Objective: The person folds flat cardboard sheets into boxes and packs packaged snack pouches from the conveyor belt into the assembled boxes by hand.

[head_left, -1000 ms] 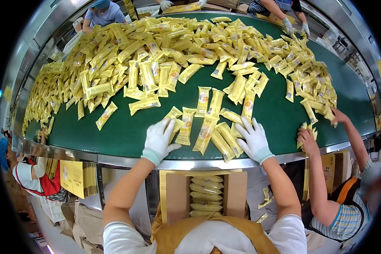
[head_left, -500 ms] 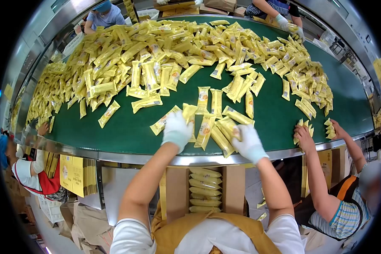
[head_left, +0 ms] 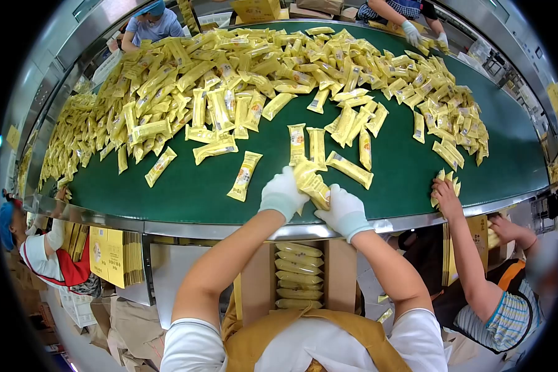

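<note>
My left hand (head_left: 283, 192) and my right hand (head_left: 344, 212), in white gloves, press a bunch of yellow snack packets (head_left: 313, 185) between them at the near edge of the green belt (head_left: 186, 192). Fingers of both hands are closed around its sides, so how many packets are in it is hidden. One loose packet (head_left: 245, 176) lies to the left of my left hand. Just beyond the bunch lie two upright packets and a slanted packet (head_left: 349, 170). Against my body, below the belt, an open cardboard box (head_left: 254, 279) holds a row of stacked packets (head_left: 299, 266).
A large heap of packets (head_left: 223, 68) spreads across the belt. A metal rail (head_left: 186, 230) edges it. Co-workers' hands reach in at the right (head_left: 446, 198), far side (head_left: 411, 32) and left. Flattened yellow cartons (head_left: 108, 257) stand at lower left.
My hands have come together, gathering packets that lay apart into one bunch. The packet by my left hand now lies free. On the right, a co-worker's hand has moved packets off the belt.
</note>
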Tool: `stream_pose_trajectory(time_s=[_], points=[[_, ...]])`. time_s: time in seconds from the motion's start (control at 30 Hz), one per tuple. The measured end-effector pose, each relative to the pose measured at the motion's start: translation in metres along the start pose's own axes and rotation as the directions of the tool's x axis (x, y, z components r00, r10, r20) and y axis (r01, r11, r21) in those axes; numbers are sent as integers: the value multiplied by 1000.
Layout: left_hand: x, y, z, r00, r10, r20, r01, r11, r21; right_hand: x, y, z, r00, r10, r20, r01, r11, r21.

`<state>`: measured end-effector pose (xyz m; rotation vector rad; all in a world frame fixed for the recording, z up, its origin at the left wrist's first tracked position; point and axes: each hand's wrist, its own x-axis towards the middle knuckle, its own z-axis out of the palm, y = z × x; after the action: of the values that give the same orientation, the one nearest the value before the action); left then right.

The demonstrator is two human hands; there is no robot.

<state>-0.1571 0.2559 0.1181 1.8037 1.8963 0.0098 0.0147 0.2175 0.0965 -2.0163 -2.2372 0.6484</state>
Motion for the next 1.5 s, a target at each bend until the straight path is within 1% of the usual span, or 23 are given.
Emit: stream_pose_trajectory(time_s=[0.1, 0.2, 0.23, 0.3, 0.4, 0.47, 0.5, 0.57, 0.63, 0.67, 0.77, 0.83, 0.9, 0.93, 1.0, 1.03, 1.07, 1.1, 1.13, 1.2, 1.33, 1.43, 1.5], points=[[8, -6, 4, 999, 49, 0, -49, 999, 7, 1, 6, 0, 995, -74, -67, 69, 995, -69], [5, -31, 2, 983, 94, -158, -75, 990, 122, 8, 35, 3, 936, -231, -266, 151, 945, -289], [10, -52, 12, 939, 203, -277, -143, 965, 219, 6, 46, 8, 915, -272, -300, 165, 927, -338], [13, -73, 12, 935, 190, -299, -37, 892, 451, 1, 60, 9, 863, -351, -364, 174, 883, -436], [1, -92, 14, 871, 430, -238, -242, 797, 554, -20, 53, 5, 807, -452, -380, 307, 871, -384], [-11, -89, 21, 851, 474, -226, -303, 795, 525, -29, 50, 9, 779, -473, -411, 315, 863, -395], [-16, -87, 23, 840, 496, -221, -334, 792, 511, -28, 50, 9, 838, -417, -352, 287, 885, -367], [-18, -84, 16, 897, 413, -160, -305, 838, 452, -22, 51, 5, 929, -294, -224, 216, 923, -318], [-28, -75, 1, 940, 300, -161, -234, 913, 333, -13, 39, -10, 979, -186, -80, 150, 931, -333], [-28, -76, 5, 943, 302, -142, -233, 901, 367, -8, 34, -20, 992, -130, -8, 119, 932, -344], [-26, -80, 11, 947, 314, -67, -254, 860, 442, 9, 24, -47, 987, -159, 12, 154, 929, -337], [-30, -85, 8, 947, 321, 14, -294, 846, 446, 24, 25, -62, 984, -112, -138, 83, 976, -200], [-28, -95, 3, 948, 317, 29, -308, 887, 343, 47, 45, -59, 976, -128, -174, 102, 983, -150], [-26, -97, -7, 956, 288, 52, -291, 912, 288, 57, 54, -56, 992, -88, -90, 78, 991, -105], [-18, -104, -31, 962, 269, 40, -272, 945, 183, 58, 63, -43, 986, -126, -111, 114, 987, -109], [-8, -114, -41, 958, 286, -14, -277, 937, 213, 58, 66, -36, 983, -139, -121, 125, 986, -114], [-1, -118, -56, 955, 292, -47, -275, 935, 224, 52, 51, -47, 999, -49, 2, 48, 991, -121], [7, -122, -71, 951, 298, -77, -274, 933, 234, 48, 44, -49, 999, -47, 11, 48, 988, -148], [19, -129, -80, 945, 325, -41, -304, 917, 260, 43, 40, -50, 999, -44, 19, 47, 983, -175], [40, -142, -87, 927, 374, 11, -359, 881, 309, 36, 40, -46, 991, -129, -27, 120, 969, -218], [44, -150, -82, 916, 362, 174, -402, 841, 362, 15, 45, -37, 967, -251, 53, 256, 955, -152], [36, -166, -67, 887, 443, 128, -453, 783, 426, 2, 61, -22, 886, -447, -127, 414, 883, -221], [17, -154, -79, 906, 388, 169, -423, 828, 368, -7, 51, -30, 911, -406, -67, 381, 894, -238]])
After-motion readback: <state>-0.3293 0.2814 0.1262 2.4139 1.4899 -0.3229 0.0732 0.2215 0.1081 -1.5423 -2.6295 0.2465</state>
